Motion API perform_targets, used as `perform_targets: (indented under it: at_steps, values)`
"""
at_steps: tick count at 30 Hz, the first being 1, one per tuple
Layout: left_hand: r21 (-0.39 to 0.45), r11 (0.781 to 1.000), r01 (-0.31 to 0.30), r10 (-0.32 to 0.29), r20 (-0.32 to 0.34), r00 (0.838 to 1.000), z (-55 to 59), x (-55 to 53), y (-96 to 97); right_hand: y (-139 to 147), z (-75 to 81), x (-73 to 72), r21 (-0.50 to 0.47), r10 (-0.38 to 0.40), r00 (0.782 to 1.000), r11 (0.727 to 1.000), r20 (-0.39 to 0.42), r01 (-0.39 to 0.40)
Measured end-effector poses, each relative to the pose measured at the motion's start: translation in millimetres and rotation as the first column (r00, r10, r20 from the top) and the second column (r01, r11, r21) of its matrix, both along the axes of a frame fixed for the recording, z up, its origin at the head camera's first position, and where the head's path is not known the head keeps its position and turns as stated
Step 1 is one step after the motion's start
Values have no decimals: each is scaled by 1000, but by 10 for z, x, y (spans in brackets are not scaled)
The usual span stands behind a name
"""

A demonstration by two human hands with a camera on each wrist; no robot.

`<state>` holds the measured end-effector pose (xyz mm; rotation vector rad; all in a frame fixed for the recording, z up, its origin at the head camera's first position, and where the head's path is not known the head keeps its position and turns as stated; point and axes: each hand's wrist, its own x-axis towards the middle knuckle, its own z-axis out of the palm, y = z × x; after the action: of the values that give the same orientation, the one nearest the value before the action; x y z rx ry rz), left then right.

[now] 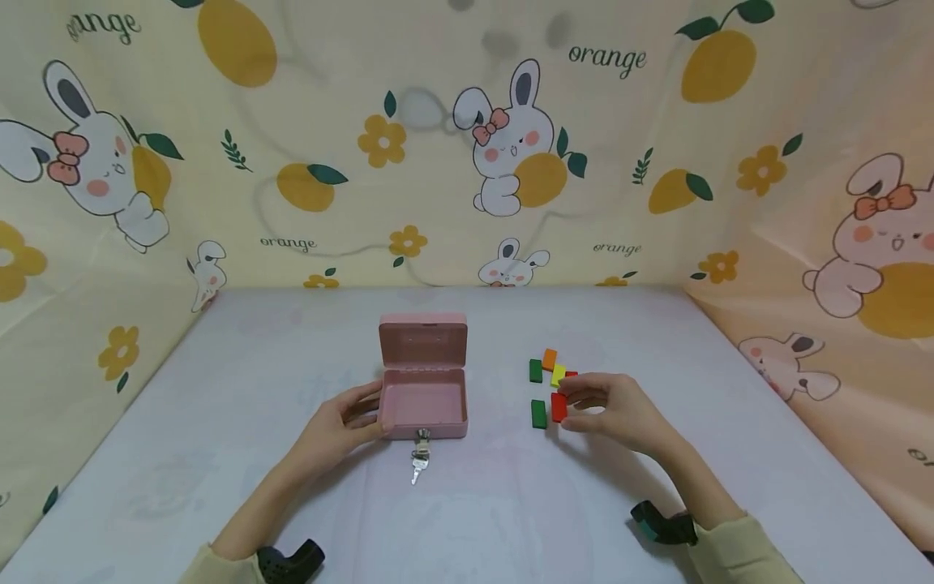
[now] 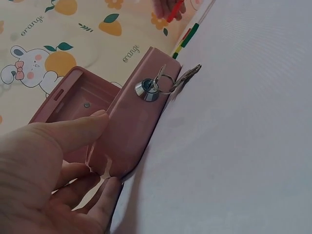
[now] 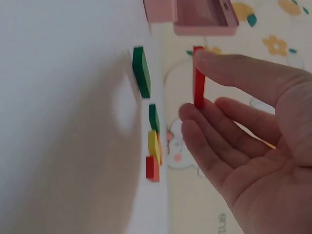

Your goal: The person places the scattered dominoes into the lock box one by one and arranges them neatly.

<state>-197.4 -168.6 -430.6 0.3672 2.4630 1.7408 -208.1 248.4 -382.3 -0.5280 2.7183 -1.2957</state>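
Red wooden-looking block [image 1: 559,408] in the right hand [image 1: 616,410], pinched by its two ends: the thumb at the end nearer the person, fingertips at the far end. Its long axis runs near to far, roughly parallel to the side walls of the pink metal-looking cash box [image 1: 425,403], and the right wrist view shows it raised off the white tabletop [image 1: 496,503].

From this grip, the box's open compartment lies to the left, well apart and at about the same reach from the person; the right hand is much nearer the block than the left is. I judge a sideways path leftward matters most, with the block's axis already square to the box.

The left hand [image 1: 346,422] grips the box at its near left corner, thumb on the front. The lid [image 1: 423,345] stands raised at the back, and keys [image 1: 419,469] hang from the front lock [image 2: 148,90]. One green block [image 1: 538,414] lies just left of the held one, its length also near to far.
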Motion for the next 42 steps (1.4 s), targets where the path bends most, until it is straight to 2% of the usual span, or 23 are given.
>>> perform_targets:
  at_steps: [7,13,22,31,36,42]
  values:
    - [4,1000,20,-20,6,1000,-4,18,5,-125,16,-2,-40,18,998,999,-52,-20]
    - [-11,999,42,-42,-17,999,-18,21,-11,-220,78,-10,-53,27,996,998,-85,-32]
    - [0,998,64,-64,-27,998,-2,5,9,-444,190,-13,-197,32,999,980,12,-29]
    - [-2,998,59,-59,-39,998,-9,-8,-23,-767,79,-96,-295,73,997,953,0,-70]
    - [0,998,62,-62,-32,998,-26,-18,-23,-942,79,-99,-300,81,996,951,21,-71]
    - [-20,999,42,-42,-26,999,-22,-3,-17,-1190,255,4,-297,105,994,950,22,-93]
